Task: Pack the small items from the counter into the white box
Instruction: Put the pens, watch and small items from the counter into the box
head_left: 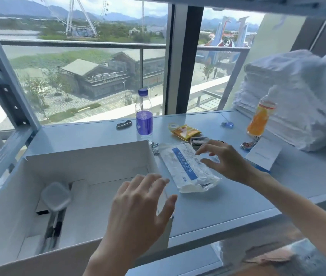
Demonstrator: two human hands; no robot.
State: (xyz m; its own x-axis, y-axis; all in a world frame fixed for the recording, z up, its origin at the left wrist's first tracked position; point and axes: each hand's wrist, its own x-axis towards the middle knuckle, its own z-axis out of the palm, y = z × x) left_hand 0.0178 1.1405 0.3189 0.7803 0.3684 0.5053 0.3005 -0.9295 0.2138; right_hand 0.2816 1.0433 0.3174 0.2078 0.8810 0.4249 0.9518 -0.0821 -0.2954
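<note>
While the white box (90, 158) sat open-topped on the counter (237, 198), both hands were empty, with fingers spread and loose. The right hand (225, 162) hovered over the far end of the white packet (185, 170) with the blue label, which lay flat just right of the box, almost against its wall. It looked like it was lining up a grab, though I couldn't tell if the fingertips were actually touching yet. The left hand (138, 208) hung over the box's right wall, probably ready to steady it or help guide the packet in. Inside the box, a little lidded tub (55, 196) lay at the left. Behind the packet, further right of the box, a yellow sachet (185, 132) waited. A purple bottle (144, 118) stood just behind the box and an orange bottle (259, 120) well off to its right.
</note>
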